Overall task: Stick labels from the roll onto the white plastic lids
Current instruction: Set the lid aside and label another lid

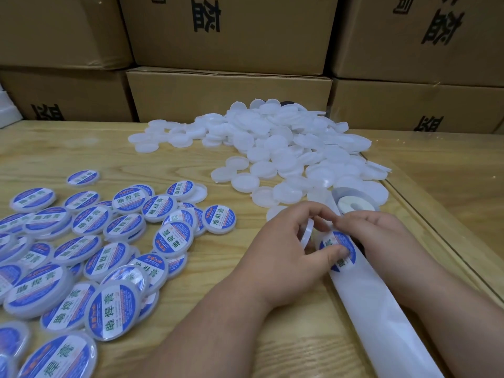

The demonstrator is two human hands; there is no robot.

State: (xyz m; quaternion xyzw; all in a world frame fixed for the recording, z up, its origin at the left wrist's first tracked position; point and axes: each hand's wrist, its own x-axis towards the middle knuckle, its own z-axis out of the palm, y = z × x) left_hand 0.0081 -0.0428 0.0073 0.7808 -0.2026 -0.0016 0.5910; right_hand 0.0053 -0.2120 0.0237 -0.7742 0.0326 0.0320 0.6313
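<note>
My left hand holds a white plastic lid on edge between its fingers, and its thumb presses a round blue label on the white backing strip. My right hand lies on the strip beside that label, fingertips touching the label's upper edge. The label roll lies just beyond my hands. A heap of plain white lids fills the middle and back of the table. Several labelled lids are spread on the left.
The wooden table carries a glass sheet whose edge runs diagonally on the right. Stacked cardboard boxes form a wall along the table's far side. The backing strip trails towards the near right corner.
</note>
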